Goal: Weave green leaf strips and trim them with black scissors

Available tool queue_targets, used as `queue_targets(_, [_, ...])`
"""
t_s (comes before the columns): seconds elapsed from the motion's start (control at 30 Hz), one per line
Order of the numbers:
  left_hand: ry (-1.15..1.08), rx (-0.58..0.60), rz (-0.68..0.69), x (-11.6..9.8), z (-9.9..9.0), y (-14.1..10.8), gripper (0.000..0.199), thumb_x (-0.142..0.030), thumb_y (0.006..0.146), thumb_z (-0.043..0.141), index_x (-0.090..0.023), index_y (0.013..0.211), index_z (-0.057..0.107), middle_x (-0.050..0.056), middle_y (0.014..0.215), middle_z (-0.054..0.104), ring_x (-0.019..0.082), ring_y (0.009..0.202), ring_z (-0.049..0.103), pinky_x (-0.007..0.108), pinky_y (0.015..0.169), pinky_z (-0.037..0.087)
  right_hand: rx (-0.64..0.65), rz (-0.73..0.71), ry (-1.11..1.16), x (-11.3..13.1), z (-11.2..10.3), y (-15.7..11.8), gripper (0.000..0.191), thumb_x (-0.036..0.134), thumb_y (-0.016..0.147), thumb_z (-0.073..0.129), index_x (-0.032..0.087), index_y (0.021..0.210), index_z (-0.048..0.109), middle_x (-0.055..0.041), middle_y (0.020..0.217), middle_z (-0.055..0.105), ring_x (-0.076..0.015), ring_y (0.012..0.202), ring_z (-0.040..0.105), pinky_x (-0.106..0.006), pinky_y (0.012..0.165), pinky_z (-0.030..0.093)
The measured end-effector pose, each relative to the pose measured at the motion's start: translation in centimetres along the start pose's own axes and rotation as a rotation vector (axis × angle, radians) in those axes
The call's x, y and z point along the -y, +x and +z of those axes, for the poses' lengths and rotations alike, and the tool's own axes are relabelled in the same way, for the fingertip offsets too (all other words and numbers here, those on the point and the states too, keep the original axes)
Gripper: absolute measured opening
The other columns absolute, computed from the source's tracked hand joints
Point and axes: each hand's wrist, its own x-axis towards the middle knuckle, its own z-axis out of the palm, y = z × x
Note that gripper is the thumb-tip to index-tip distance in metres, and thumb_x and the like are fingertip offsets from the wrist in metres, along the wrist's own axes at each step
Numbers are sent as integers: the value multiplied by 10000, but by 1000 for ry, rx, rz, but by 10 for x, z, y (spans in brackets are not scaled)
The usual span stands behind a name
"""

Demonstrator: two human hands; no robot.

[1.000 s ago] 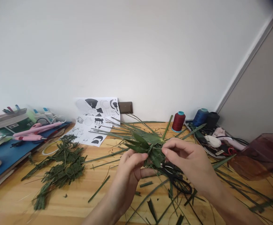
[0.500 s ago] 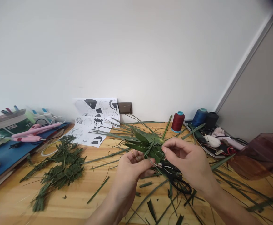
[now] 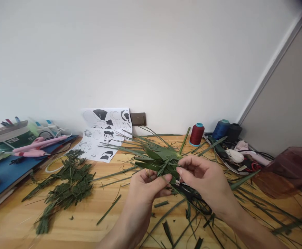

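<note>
1. Left hand [image 3: 144,193]: thumb and fingers narrowed on the near edge of a green leaf piece [image 3: 166,167], held above the middle of the counter [image 3: 86,224].
2. Right hand [image 3: 205,180]: thumb and fingertips pinched together at the right edge of the same piece; only a narrow gap separates the two hands.
3. Scissors [image 3: 196,200]: black handles below the right hand, pointing toward the leaf piece; contact with the hand cannot be told.
4. Fan leaf [image 3: 163,150]: just beyond the leaf piece, its stem [image 3: 185,140] rising toward the wall, its long strips spreading left over the edge of a printed sheet [image 3: 91,152].
5. Right margin: a red spool [image 3: 197,135] stands upright near the counter's back edge; a tray [image 3: 230,169] and a translucent container [image 3: 283,173] bound the right forearm's room.
6. Left margin: a heap of leaf pieces [image 3: 70,181] lies well apart from the left hand, with wood and one cut strip [image 3: 109,210] between; a blue board [image 3: 16,173] lies farther left.
7. Near zone: leaf scraps [image 3: 168,232] lie between the forearms, toward the lower border.
</note>
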Motion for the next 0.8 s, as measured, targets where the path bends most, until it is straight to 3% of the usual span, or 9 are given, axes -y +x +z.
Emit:
queue_targets(0.4, [48,34,21,-1,0,0,108,-185,624,693,-131,714,668,14,690,651,64,606,561,123,545,455,54,109,70,3,-1,-2,86,247,675,620,164,690,601,47,566,556,-74,513,508,-177,498,430])
queue_targets(0.8, [76,23,-8,-4,-1,-2,110,-163,626,669,-138,721,622,0,701,627,73,619,555,138,526,451,86,63,0,2,-5,1,110,242,730,568,167,660,604,50,529,539,-74,510,497,-180,506,397])
